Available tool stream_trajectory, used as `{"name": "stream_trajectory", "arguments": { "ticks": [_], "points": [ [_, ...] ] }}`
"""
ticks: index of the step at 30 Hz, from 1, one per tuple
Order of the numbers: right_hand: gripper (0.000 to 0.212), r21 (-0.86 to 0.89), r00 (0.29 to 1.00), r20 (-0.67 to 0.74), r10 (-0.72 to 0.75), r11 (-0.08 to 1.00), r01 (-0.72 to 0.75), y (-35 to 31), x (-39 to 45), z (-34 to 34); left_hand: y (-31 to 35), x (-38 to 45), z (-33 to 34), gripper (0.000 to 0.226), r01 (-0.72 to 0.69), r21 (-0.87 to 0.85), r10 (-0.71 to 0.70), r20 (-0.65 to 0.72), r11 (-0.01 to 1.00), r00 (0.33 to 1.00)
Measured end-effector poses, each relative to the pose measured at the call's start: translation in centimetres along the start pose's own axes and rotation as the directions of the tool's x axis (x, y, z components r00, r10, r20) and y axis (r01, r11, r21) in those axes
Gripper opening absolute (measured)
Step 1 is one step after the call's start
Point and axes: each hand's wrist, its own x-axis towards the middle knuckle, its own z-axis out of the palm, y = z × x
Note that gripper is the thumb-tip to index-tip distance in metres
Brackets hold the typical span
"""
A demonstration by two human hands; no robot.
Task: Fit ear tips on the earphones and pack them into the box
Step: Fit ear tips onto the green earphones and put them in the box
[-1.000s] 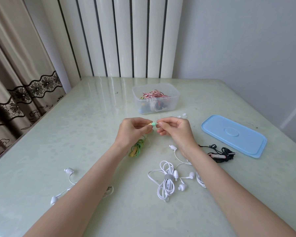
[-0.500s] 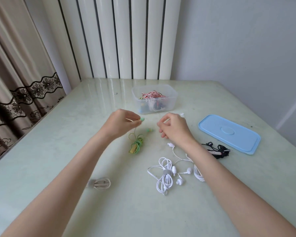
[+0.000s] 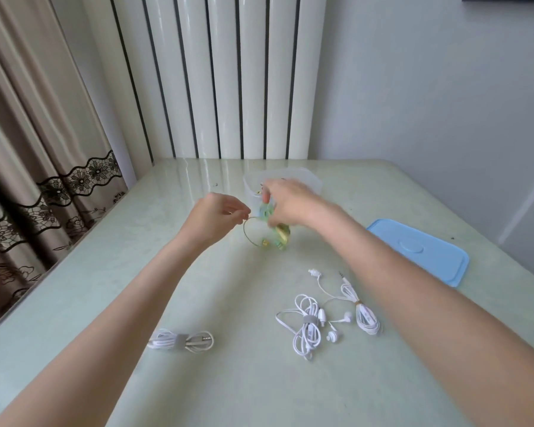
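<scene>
My right hand (image 3: 290,204) grips the coiled green earphones (image 3: 276,234), blurred by motion, and holds them lifted just in front of the clear plastic box (image 3: 313,181). Most of the box is hidden behind that hand. My left hand (image 3: 211,218) pinches the thin cord of the same green earphones, which loops down between the two hands. Two bundles of white earphones (image 3: 307,326) lie on the table (image 3: 105,272) nearer to me on the right, partly beside my right forearm.
A blue lid (image 3: 420,251) lies flat to the right of the box. A white coiled cable (image 3: 182,339) rests near my left forearm. A curtain hangs at the left table edge, and white panels and a wall stand behind the table.
My right hand has picked the green coil up off the table and carried it toward the box. My left hand stays on the cord. The view has tilted upward.
</scene>
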Motion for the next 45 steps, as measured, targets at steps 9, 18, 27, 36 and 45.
{"name": "stream_trajectory", "arguments": {
  "ticks": [9,18,27,36,45],
  "points": [
    [0.031,-0.057,0.865,-0.496,-0.079,0.997,0.059,2.1,8.0,-9.1,1.3,3.5,-1.0,0.021,-0.079,0.006,0.079,0.003,0.997,0.997],
    [0.033,-0.205,0.95,-0.311,0.015,0.975,-0.083,4.7,12.5,-4.9,0.1,3.8,-1.6,0.023,-0.043,0.065,0.039,0.058,0.997,0.998],
    [0.038,-0.104,0.93,-0.273,0.247,0.953,-0.283,7.6,11.5,-1.9,-0.6,2.8,-1.5,0.024,-0.004,0.063,-0.001,0.078,0.998,0.997],
    [0.033,0.067,0.994,-0.097,-0.05,0.996,0.056,3.7,13.3,0.4,-0.1,2.8,-0.1,0.026,-0.005,0.056,-0.001,0.111,0.998,0.994],
    [0.017,0.611,0.897,-0.398,0.195,0.786,0.1,4.4,15.2,0.4,-1.7,2.7,-1.4,0.024,0.036,0.11,-0.049,0.121,0.993,0.991]
  ]
}}
